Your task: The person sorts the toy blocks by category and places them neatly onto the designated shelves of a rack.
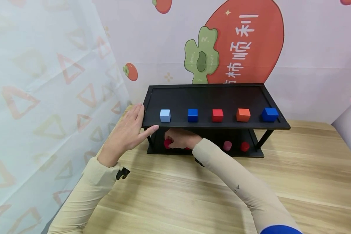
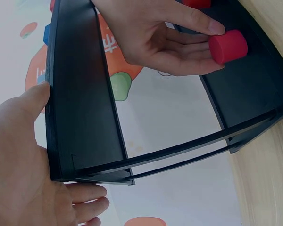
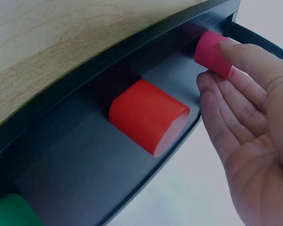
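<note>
A black two-tier shelf (image 1: 207,97) stands on the wooden table. My left hand (image 1: 124,131) rests against its left end, fingers straight along the side and thumb along the front edge. Between the tiers, my right hand (image 1: 179,138) pinches a pinkish-red cylinder (image 3: 212,52) with thumb and fingertips, at the lower tier's left end. Beside it on that tier lies a red cylinder (image 3: 148,117), and a green piece (image 3: 14,211) shows farther along. In the head view, my right hand and sleeve hide part of the lower row.
Along the upper tier sit a light blue cube (image 1: 165,115), a blue cube (image 1: 192,115), a red cube (image 1: 217,115), an orange cube (image 1: 243,115) and another blue cube (image 1: 269,114). A pink cylinder (image 1: 227,145) and a red one (image 1: 244,146) stand lower right. A printed cloth (image 1: 163,42) hangs behind.
</note>
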Available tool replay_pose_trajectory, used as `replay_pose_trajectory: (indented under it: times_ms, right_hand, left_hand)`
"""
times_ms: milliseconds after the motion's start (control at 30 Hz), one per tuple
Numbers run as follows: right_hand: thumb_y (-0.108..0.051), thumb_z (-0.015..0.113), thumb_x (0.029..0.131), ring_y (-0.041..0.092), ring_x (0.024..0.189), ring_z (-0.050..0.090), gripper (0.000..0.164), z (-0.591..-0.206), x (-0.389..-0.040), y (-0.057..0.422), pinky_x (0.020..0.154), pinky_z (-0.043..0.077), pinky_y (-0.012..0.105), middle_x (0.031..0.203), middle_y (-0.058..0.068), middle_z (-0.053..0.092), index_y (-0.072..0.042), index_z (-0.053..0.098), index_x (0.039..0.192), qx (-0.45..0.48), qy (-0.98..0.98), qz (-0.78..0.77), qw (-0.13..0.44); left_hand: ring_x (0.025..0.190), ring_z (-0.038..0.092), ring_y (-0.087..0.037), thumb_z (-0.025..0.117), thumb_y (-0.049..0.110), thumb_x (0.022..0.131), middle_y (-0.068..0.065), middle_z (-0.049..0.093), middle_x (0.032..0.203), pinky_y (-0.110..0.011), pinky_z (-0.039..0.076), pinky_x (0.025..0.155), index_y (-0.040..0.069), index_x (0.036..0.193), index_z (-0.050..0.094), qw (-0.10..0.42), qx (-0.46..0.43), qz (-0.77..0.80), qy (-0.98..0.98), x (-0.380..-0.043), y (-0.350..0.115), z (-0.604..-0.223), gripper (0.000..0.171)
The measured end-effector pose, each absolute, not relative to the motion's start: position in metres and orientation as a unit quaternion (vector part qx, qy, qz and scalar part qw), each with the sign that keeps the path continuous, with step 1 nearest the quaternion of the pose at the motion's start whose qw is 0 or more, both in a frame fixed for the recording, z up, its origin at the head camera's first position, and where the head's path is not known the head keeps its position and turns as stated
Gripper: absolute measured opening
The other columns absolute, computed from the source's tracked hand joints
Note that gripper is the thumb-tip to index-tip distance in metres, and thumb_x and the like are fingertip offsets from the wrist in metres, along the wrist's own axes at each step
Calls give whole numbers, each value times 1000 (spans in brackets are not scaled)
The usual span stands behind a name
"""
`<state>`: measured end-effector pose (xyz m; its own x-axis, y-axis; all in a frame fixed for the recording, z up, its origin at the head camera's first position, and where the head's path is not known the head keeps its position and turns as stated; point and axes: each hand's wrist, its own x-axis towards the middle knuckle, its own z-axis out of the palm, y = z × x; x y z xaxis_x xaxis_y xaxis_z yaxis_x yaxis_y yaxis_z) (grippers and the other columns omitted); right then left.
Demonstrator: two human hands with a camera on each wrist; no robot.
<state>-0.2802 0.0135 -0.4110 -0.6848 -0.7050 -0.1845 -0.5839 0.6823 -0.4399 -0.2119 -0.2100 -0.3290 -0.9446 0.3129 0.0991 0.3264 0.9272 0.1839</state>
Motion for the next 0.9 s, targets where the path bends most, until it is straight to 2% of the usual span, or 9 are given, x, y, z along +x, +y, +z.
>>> replay_pose_trajectory:
  times_ms: [533,733,900]
  right_hand:
    - [-12,76,97,20,95,66,20,-411,-281,13,96,62,37,111,7,76,-8,74,116,-354,899,-184,179]
    - [-18,75,100,25,121,67,40,-403,-275,24,111,55,41,133,12,71,-5,66,137,-339,903,-194,179]
    - [-27,70,104,27,139,60,53,-390,-260,47,121,47,44,150,12,62,-7,56,150,-328,907,-196,174]
  left_hand:
    - [167,11,-35,41,71,104,-20,9,178,-53,11,137,-4,167,10,28,-162,-102,-981,-211,-209,-329,103]
    - [166,13,-39,46,70,103,-20,10,178,-54,13,136,-4,167,11,56,-176,-111,-977,-215,-212,-333,104]
    - [165,18,-34,57,69,99,-15,16,178,-55,20,134,7,171,7,70,-182,-185,-963,-218,-220,-341,107]
